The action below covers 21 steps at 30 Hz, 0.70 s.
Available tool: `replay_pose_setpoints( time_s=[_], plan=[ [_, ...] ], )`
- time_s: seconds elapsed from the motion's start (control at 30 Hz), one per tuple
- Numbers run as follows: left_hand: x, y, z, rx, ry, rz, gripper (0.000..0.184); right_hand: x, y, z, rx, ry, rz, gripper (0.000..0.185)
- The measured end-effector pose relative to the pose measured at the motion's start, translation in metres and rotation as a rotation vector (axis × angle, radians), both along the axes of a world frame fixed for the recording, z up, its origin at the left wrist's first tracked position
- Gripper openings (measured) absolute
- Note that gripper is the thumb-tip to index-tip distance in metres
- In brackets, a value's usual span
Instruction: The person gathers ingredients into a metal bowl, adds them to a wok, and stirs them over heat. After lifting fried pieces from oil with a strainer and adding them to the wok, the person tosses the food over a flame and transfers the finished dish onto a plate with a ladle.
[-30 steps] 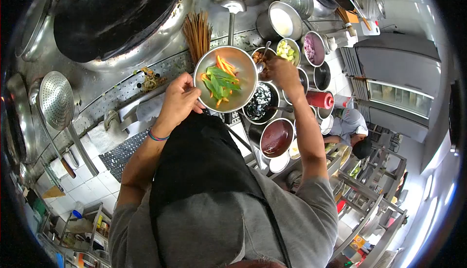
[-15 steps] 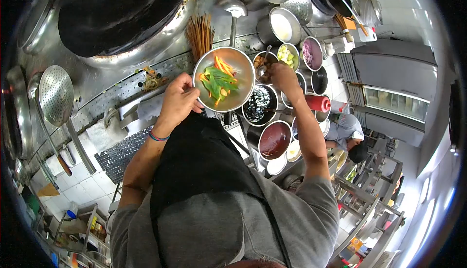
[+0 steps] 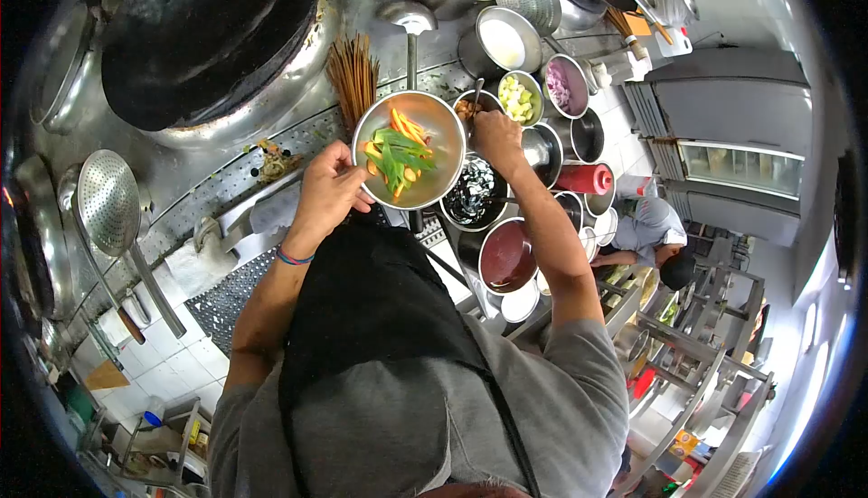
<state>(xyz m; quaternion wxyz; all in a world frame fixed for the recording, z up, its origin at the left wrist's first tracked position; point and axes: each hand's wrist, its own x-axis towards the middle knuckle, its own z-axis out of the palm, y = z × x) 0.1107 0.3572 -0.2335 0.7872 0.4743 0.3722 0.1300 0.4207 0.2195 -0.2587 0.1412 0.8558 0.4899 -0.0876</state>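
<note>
My left hand (image 3: 330,186) grips the left rim of a shiny metal bowl (image 3: 443,118), thumb at the edge and fingers curled beneath. Green leaf pieces (image 3: 398,156), orange strips (image 3: 405,126) and small yellowish slices lie in it. My right hand (image 3: 497,139) reaches over the right side of a small pot holding brown chunks (image 3: 467,109). Its fingers are bent together, and their tips and anything in them are hidden. A spoon handle (image 3: 479,88) sticks up from that pot. Close by are a pot of dark glossy sauce (image 3: 470,192) and a pot of pale green pieces (image 3: 516,98).
A large black wok (image 3: 208,37) fills the upper left, beside a bamboo brush (image 3: 353,78) and a ladle (image 3: 409,17). A red squeeze bottle (image 3: 583,177) and a pot of dark red sauce (image 3: 508,256) stand near my right forearm. Another person (image 3: 653,231) works at right.
The view has shifted slightly, with the pots now further left. My right hand has drawn back a little toward the pot's near right side. My left hand keeps its hold on the bowl.
</note>
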Motion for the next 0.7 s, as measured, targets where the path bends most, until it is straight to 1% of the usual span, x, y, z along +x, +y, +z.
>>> replay_pose_setpoints(
  time_s=[0.07, 0.17, 0.2, 0.3, 0.33, 0.4, 0.47, 0.5, 0.57, 0.6, 0.63, 0.7],
  plan=[
    [-0.002, 0.001, 0.006, 0.004, 0.007, 0.006, 0.012, -0.007, 0.004, 0.003, -0.02, 0.003, -0.053, 0.019],
    [-0.004, 0.002, 0.01, 0.019, -0.007, 0.016, 0.011, -0.008, 0.004, 0.006, -0.062, -0.053, -0.015, 0.011],
    [-0.004, 0.002, 0.008, 0.022, -0.01, 0.016, 0.01, -0.004, 0.001, 0.001, 0.001, 0.022, -0.05, 0.018],
    [-0.002, 0.001, 0.008, 0.032, -0.017, 0.013, 0.008, -0.002, 0.001, -0.001, 0.047, 0.064, -0.074, 0.017],
    [-0.002, 0.0, 0.007, 0.03, -0.023, 0.009, 0.007, -0.002, 0.001, -0.001, 0.019, 0.057, -0.048, 0.018],
    [0.0, 0.0, 0.008, 0.034, -0.016, 0.005, 0.006, 0.001, 0.001, 0.001, 0.022, 0.065, -0.096, 0.02],
    [0.001, -0.001, 0.01, 0.03, -0.028, 0.01, 0.006, -0.005, -0.001, 0.026, 0.063, 0.121, -0.135, 0.027],
    [0.001, -0.001, 0.01, 0.027, -0.034, 0.018, 0.006, -0.004, -0.008, 0.031, 0.167, 0.14, -0.196, 0.029],
    [0.003, -0.001, 0.007, 0.02, -0.029, 0.006, 0.006, -0.013, -0.006, 0.078, 0.212, 0.349, -0.209, 0.024],
    [0.005, -0.003, 0.004, 0.017, -0.03, 0.004, 0.006, -0.013, -0.016, 0.082, 0.414, 0.554, -0.167, 0.02],
    [0.008, -0.004, 0.001, 0.013, -0.03, 0.001, 0.006, -0.033, -0.014, 0.118, 0.51, 0.702, -0.167, 0.021],
    [0.015, -0.007, -0.004, -0.002, -0.042, -0.031, 0.008, -0.04, -0.019, 0.122, 0.628, 0.851, -0.082, 0.019]
  ],
)
